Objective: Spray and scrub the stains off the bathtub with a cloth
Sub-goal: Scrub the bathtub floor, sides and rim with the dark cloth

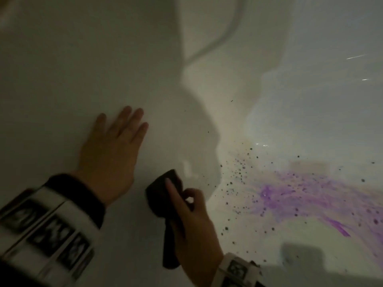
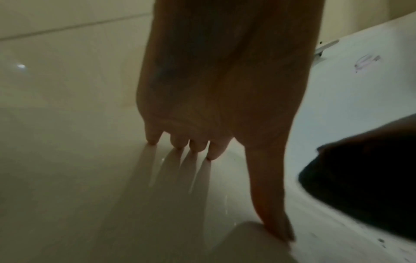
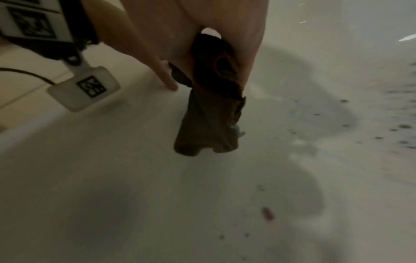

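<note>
The white bathtub point(image 1: 83, 69) fills the head view. A purple stain point(image 1: 290, 199) with dark specks point(image 1: 238, 170) spreads over its floor at the right. My left hand point(image 1: 116, 146) lies flat, fingers straight, on the tub's sloping side; in the left wrist view its fingertips point(image 2: 178, 144) touch the glossy surface. My right hand point(image 1: 186, 214) grips a dark cloth point(image 1: 163, 195) just left of the specks, index finger stretched along it. In the right wrist view the cloth point(image 3: 209, 115) hangs from the hand above the tub wall. No spray bottle is in view.
A pale hose point(image 1: 223, 32) curves down the tub's far wall. Bright reflections point(image 1: 356, 56) glint at the upper right. Marker tags on wrist straps point(image 1: 51, 230) ride both forearms. A small reddish spot point(image 3: 268, 214) and grey specks dot the tub surface below the cloth.
</note>
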Demonstrator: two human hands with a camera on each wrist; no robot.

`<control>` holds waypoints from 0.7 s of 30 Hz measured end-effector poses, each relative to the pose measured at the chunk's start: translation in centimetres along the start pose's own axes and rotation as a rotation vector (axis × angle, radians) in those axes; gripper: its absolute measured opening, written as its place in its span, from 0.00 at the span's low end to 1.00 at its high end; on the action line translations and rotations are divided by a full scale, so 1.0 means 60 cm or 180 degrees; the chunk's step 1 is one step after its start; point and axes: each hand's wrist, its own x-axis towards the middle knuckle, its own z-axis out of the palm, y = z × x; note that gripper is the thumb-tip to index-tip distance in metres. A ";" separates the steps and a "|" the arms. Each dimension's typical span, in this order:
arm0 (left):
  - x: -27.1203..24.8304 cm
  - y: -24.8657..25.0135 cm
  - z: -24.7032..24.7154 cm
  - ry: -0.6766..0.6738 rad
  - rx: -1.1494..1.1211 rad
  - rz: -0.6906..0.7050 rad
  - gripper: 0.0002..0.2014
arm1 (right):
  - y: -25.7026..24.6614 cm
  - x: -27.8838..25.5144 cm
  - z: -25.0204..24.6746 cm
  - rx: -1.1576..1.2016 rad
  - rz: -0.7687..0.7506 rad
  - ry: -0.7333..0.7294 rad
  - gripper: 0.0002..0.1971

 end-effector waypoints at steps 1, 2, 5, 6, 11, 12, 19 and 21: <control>-0.027 -0.010 0.005 0.0013 0.0092 -0.0007 0.46 | -0.019 -0.002 0.015 0.0162 -0.0073 -0.0103 0.30; -0.047 -0.018 0.008 0.0018 0.0087 -0.0067 0.53 | -0.032 0.002 0.033 0.0199 -0.0166 -0.0174 0.28; -0.067 -0.021 0.002 -0.0497 -0.0106 -0.0136 0.62 | -0.029 0.028 0.065 0.0177 -0.0127 -0.0205 0.29; -0.067 -0.017 -0.006 -0.0779 -0.0211 -0.0145 0.61 | -0.020 0.035 0.063 0.0248 0.0082 -0.0050 0.27; -0.054 -0.004 -0.007 -0.1095 0.0115 -0.0275 0.56 | 0.024 0.113 0.017 -0.0279 0.1178 0.0419 0.44; -0.055 -0.006 -0.007 -0.1120 0.0059 -0.0313 0.56 | 0.033 0.128 0.006 -0.0206 0.1281 0.0533 0.43; -0.057 -0.005 -0.015 -0.1185 0.0002 -0.0273 0.51 | 0.061 0.102 -0.032 -0.0035 0.1291 0.0459 0.34; -0.057 -0.001 -0.016 -0.1137 -0.0021 -0.0330 0.47 | 0.021 0.052 -0.002 -0.0525 0.0303 0.0361 0.20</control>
